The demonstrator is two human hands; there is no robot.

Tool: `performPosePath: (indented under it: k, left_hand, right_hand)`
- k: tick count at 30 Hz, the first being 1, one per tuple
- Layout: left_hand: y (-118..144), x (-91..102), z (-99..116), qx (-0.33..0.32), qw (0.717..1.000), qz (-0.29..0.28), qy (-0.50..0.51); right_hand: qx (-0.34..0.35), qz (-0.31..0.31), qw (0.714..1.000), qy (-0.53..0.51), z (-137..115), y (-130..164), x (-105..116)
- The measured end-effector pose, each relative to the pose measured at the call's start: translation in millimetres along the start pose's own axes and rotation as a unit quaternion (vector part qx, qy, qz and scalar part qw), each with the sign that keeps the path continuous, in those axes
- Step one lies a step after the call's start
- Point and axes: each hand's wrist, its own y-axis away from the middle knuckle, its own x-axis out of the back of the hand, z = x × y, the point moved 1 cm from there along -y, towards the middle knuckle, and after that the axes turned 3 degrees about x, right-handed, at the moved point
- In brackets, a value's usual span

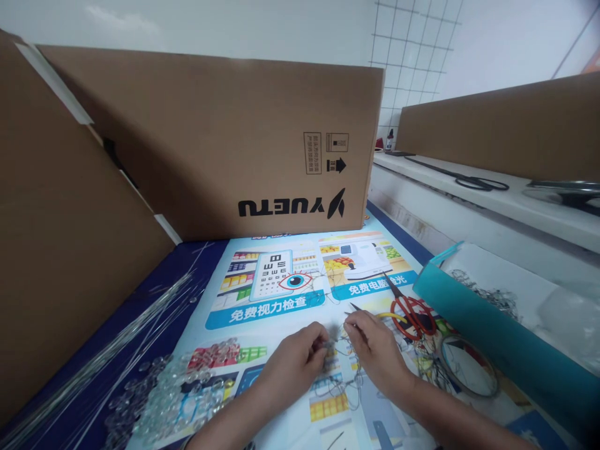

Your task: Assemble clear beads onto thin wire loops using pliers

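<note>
My left hand point(297, 361) and my right hand point(375, 353) meet over a printed poster point(281, 294) on the table. Between their fingertips they pinch a small clear bead on thin wire point(335, 334); the piece is blurred and partly hidden by my fingers. My right hand also grips a slim pointed tool point(355, 307) that sticks out up and to the left. More loose wire loops point(342, 381) lie under my wrists.
A pile of clear beads point(164, 394) and long clear rods point(117, 350) lie at the left. Red-handled scissors point(410, 306), a wire ring point(469, 365) and a teal tray point(487, 331) sit to the right. Cardboard boxes point(225, 144) wall the back and left.
</note>
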Motion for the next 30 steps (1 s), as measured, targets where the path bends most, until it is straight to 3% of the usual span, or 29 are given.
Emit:
performPosePath:
  k: [9,16,20,30]
  left_hand:
    - [2,1.9,6,-0.023,0.999,0.03,-0.005]
    - [1,-2.7,-1,0.027,0.998,0.02,0.054]
    - [0,-0.6,-2,0.023,0.997,0.014,0.068]
    - [1,7.8,1,-0.004,0.999,0.02,0.026]
  right_hand:
    - [-0.002,-0.015,1.0,-0.011,5,0,-7]
    - [0.009,-0.022,1.0,-0.019,6,0,-9]
    - [0.017,-0.024,0.999,-0.029,5,1,-8]
    - [0.031,0.003,0.991,-0.129,-5,2,0]
